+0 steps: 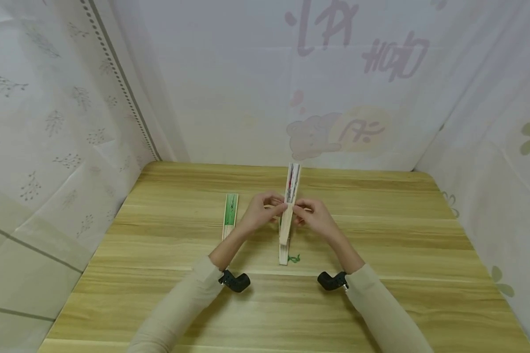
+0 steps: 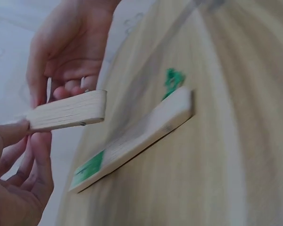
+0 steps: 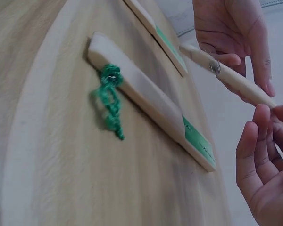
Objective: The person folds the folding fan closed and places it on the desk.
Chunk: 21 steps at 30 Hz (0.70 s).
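Note:
A folded hand fan (image 1: 287, 220) with pale wooden ribs and a white, red and grey patterned leaf is held above the table. My left hand (image 1: 262, 212) pinches its left side and my right hand (image 1: 314, 215) pinches its right side, near where ribs meet leaf. Its riveted end (image 2: 92, 110) points toward me. Beneath it lies a folded green fan (image 3: 146, 99) with a green cord tassel (image 3: 111, 99), partly hidden in the head view. Left of that, another folded green fan (image 1: 230, 211) lies on the table, its lower end covered by my left arm.
The wood-grain table (image 1: 380, 304) has rounded far corners. A printed white cloth (image 1: 229, 98) hangs behind it, with more cloth at both sides. Each wrist wears a black camera; the left one (image 1: 236, 283) and the right one (image 1: 331, 281) hang over the table.

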Each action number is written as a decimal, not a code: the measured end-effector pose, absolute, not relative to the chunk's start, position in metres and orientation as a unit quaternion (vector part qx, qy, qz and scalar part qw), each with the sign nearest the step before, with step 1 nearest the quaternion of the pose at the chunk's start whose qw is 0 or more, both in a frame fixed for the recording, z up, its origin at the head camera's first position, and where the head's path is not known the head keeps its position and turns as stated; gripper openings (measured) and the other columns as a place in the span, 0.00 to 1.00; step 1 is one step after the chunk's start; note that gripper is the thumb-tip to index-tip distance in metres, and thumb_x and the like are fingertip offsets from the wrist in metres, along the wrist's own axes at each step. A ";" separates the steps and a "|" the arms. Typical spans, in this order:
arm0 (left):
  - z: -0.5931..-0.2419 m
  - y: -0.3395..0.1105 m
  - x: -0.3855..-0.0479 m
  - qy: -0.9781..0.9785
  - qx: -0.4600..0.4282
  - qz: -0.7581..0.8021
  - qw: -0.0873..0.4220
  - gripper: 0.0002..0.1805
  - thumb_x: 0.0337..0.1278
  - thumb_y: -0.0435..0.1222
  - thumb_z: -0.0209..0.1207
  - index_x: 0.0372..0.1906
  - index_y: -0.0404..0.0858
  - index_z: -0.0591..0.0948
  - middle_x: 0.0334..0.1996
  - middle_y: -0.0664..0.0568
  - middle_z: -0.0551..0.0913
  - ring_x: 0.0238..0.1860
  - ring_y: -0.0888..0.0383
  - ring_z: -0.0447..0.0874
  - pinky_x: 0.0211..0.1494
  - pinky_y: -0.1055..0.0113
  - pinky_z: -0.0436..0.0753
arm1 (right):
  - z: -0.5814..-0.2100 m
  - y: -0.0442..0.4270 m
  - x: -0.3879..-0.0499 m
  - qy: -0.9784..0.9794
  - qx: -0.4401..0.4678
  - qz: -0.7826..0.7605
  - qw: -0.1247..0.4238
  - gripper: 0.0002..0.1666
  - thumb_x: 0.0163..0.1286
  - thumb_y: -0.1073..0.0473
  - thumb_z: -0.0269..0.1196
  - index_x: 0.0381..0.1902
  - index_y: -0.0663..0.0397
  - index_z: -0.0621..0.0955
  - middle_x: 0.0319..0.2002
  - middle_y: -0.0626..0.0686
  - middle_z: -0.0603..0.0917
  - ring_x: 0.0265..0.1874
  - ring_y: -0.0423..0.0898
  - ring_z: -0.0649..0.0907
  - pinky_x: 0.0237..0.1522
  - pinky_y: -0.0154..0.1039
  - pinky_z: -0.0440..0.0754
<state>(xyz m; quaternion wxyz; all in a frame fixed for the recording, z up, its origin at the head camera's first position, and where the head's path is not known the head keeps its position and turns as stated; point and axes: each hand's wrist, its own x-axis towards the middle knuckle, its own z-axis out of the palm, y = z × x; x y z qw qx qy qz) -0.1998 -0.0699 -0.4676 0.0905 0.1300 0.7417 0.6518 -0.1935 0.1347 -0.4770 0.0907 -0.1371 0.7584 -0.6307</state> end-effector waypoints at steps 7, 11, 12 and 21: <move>-0.476 -0.053 -0.195 0.754 0.093 0.647 0.067 0.10 0.66 0.32 0.67 0.47 0.30 0.83 0.37 0.44 0.85 0.35 0.45 0.87 0.32 0.58 0.87 | -0.481 0.144 -0.188 0.759 -0.105 -0.638 0.076 0.13 0.77 0.65 0.61 0.53 0.71 0.82 0.43 0.61 0.82 0.33 0.54 0.85 0.39 0.45 0.87; -0.471 -0.042 -0.195 0.749 0.096 0.652 0.064 0.11 0.66 0.31 0.67 0.48 0.28 0.83 0.38 0.41 0.85 0.38 0.38 0.87 0.33 0.58 0.88 | -0.481 0.154 -0.186 0.755 -0.086 -0.645 0.076 0.17 0.77 0.63 0.62 0.55 0.72 0.80 0.45 0.63 0.82 0.34 0.52 0.85 0.40 0.41 0.86; -0.471 -0.039 -0.196 0.749 0.095 0.653 0.065 0.11 0.66 0.31 0.67 0.48 0.28 0.83 0.38 0.41 0.85 0.38 0.38 0.88 0.34 0.56 0.88 | -0.481 0.157 -0.187 0.757 -0.081 -0.645 0.074 0.17 0.77 0.63 0.62 0.55 0.72 0.80 0.46 0.63 0.82 0.34 0.51 0.84 0.41 0.41 0.86; -0.478 -0.008 -0.202 0.753 0.117 0.642 0.084 0.12 0.68 0.32 0.65 0.50 0.28 0.83 0.37 0.42 0.85 0.37 0.39 0.89 0.37 0.44 0.86 | -0.483 0.188 -0.184 0.774 -0.068 -0.628 0.052 0.16 0.77 0.62 0.61 0.53 0.72 0.81 0.43 0.62 0.83 0.34 0.50 0.83 0.41 0.45 0.86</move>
